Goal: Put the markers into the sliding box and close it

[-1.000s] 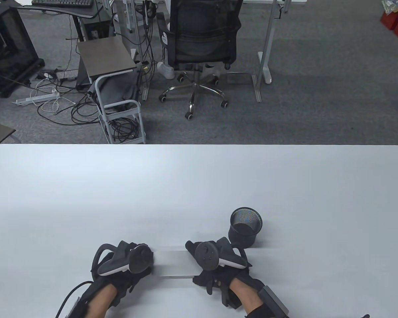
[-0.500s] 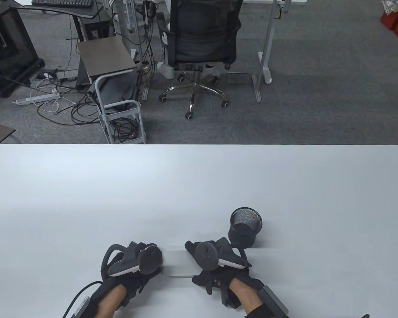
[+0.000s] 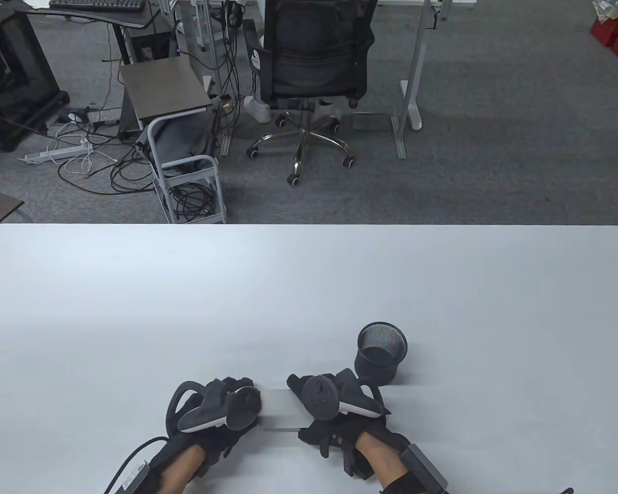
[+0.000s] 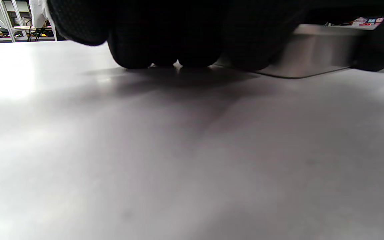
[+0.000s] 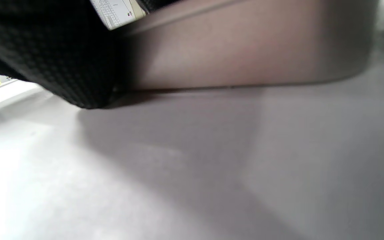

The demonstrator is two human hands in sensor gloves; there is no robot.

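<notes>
The pale sliding box [image 3: 283, 410] lies flat on the white table [image 3: 185, 309] near its front edge, between my two hands. My left hand [image 3: 243, 397] holds its left end, gloved fingers [image 4: 165, 50] curled down to the tabletop beside the box's grey side [image 4: 312, 50]. My right hand [image 3: 309, 409] grips the right end; a finger [image 5: 62, 66] lies against the box wall [image 5: 245, 50]. No marker shows in any view. Only a short stretch of the box is visible between the trackers.
A black mesh pen cup [image 3: 381, 353] stands just behind and right of my right hand. Beyond the table's far edge are an office chair [image 3: 309, 77], a small cart [image 3: 185, 170] and cables on the floor.
My left hand has slid rightward toward the right hand, so the visible stretch of box between them has become shorter. The right hand and the cup have stayed in place.
</notes>
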